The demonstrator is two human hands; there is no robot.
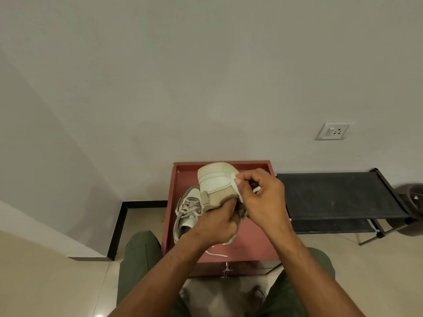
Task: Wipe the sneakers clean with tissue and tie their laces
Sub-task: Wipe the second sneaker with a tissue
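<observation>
Wall fills the upper frame, pale and bare but for a socket plate at right. Floor of pale tile runs open on the left to a black skirting; on the right it is taken up by a low black rack standing just beside the red cabinet. Cabinet top has a raised rim on the far and left sides. Person's knees in green trousers flank its near edge.

On the cabinet top, left part: one sneaker lying flat, laces crossed over the tongue. A loose lace end trails near the front edge.

Second sneaker held above the top, sole facing away. Left hand grips it from below, fingers curled round the upper. Right hand pinches a white tissue against the shoe's side, fingers curled narrow.
</observation>
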